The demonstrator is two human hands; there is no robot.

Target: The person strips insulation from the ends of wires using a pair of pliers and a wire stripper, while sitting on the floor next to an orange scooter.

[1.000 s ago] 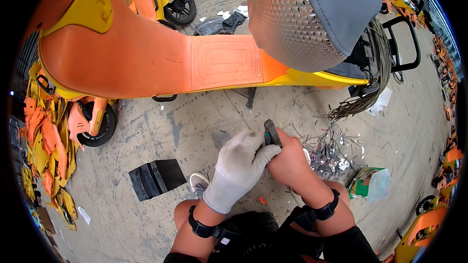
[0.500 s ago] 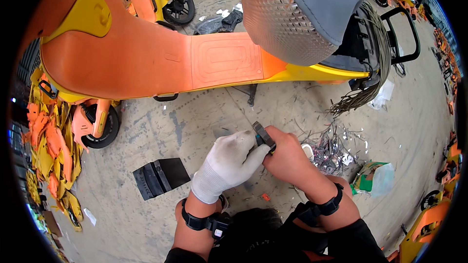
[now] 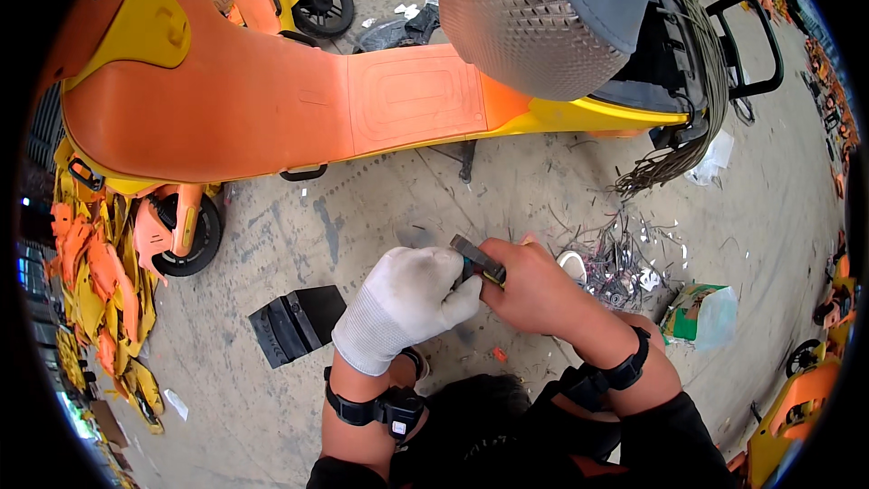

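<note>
My left hand wears a white knitted glove and is closed, thumb and fingers meeting at the dark piece between my hands. What it pinches is mostly hidden; only a small teal bit shows by its fingertips. My bare right hand is wrapped round a dark grey, bar-like tool, whose blunt end sticks out toward the left glove. The tool's handle is covered by my fingers, so its kind is unclear. Both hands are close together above the concrete floor, in front of an orange and yellow scooter.
A black plastic box-like part lies left of my hands. Right of them is a heap of wire scraps, with a green and clear package beyond. A cable bundle hangs off the scooter's rear. Broken panels are piled far left.
Both hands have shifted slightly left, still together. The dark tool has tilted flatter, its end turning further left. The view has moved a little, so the scooter sits higher.
</note>
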